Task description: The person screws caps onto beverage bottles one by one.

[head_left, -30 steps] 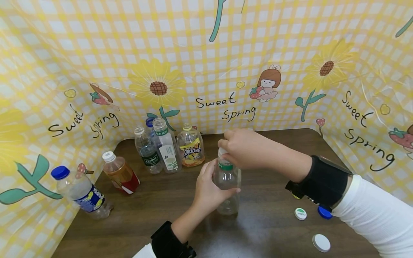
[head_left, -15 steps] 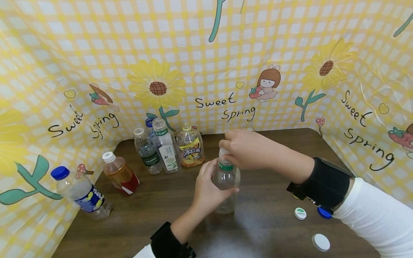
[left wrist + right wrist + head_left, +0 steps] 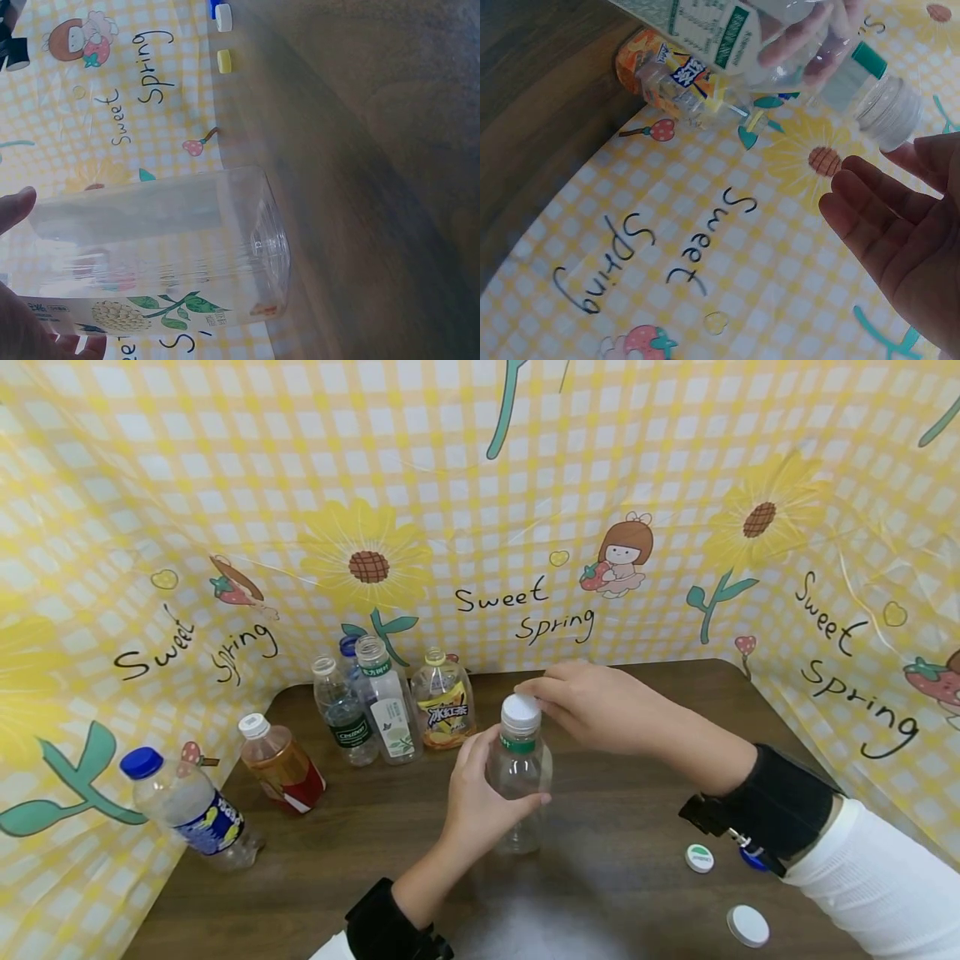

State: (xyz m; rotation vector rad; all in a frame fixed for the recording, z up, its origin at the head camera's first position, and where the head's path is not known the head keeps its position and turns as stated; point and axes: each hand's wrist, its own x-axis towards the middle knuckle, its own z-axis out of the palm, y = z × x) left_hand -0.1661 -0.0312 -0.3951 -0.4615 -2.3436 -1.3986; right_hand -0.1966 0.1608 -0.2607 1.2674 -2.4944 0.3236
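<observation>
A clear plastic bottle (image 3: 522,777) with a green neck ring stands upright on the table, a white cap (image 3: 521,712) on its mouth. My left hand (image 3: 476,806) grips its body from the left, thumb across the front. In the left wrist view, the bottle (image 3: 157,247) shows a plant picture on its label, and nothing but a small residue near its base. My right hand (image 3: 603,706) is at the cap's right side, index fingertip at the rim. From the right wrist, this hand (image 3: 900,232) has its other fingers loosely extended, off the cap.
At the back left stand capless bottles: one green-labelled (image 3: 351,731), one white-labelled (image 3: 393,727), one yellow-labelled (image 3: 444,706). Capped bottles, one amber (image 3: 281,764) and one blue-capped (image 3: 198,814), stand further left. Loose caps, including a white cap (image 3: 747,926), lie at right. A checkered cloth (image 3: 480,485) surrounds the table.
My right hand has slid right off the top of the cap, and its fingers have loosened, so the white cap now shows fully. The left hand and bottle have shifted slightly left.
</observation>
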